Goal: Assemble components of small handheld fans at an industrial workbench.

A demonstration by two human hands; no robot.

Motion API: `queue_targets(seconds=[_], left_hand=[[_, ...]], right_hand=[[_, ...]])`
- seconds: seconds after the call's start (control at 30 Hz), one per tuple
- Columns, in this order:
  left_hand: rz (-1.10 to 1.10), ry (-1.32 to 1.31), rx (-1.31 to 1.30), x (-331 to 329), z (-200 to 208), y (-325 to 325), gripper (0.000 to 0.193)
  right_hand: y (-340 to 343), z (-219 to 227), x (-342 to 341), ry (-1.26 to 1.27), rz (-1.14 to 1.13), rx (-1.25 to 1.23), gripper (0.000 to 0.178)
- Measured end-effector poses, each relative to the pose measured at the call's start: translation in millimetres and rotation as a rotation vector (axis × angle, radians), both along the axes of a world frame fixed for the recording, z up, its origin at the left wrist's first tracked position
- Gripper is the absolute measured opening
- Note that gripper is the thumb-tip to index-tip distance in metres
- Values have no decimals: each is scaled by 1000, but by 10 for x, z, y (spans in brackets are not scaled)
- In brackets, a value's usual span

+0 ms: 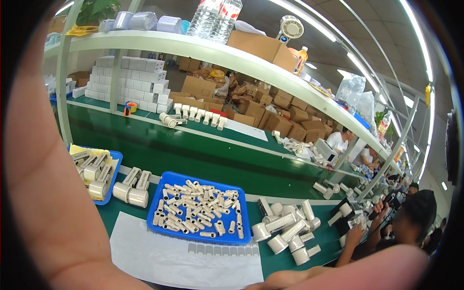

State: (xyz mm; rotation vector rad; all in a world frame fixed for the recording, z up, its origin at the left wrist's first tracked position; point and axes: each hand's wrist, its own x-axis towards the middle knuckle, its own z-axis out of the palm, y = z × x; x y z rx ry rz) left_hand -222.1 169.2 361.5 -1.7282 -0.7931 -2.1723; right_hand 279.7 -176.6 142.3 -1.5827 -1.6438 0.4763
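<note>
My left hand (53, 159) fills the left of the view; finger state cannot be determined. My right forearm (348, 275) crosses below. The blue tray (241, 238) of small white parts (198, 208) lies between them.

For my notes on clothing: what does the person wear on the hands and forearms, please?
Nothing shows as worn. The left hand, blurred at the lens, is bare: no glove or ring. The right forearm is bare too: no sleeve, watch or band. The right hand is out of view.

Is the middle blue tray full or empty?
Fairly full: the blue tray holds a loose heap of small white cylindrical parts spread over most of its floor, with bare blue showing only near the rim.
</note>
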Motion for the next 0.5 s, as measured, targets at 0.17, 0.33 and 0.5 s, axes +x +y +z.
queue_targets(seconds=[0.17,0.33,0.5], left_hand=[[-99,30,-217,411,-972,463,81],[-125,40,-207,500,-1038,228,84],[-162,42,-217,613,-1200,118,86]], right_hand=[[-6,-136,621,-311,-247,-55,15],[-37,-202,899,-460,-335,-45,19],[-61,-181,1097,-625,-396,-69,24]])
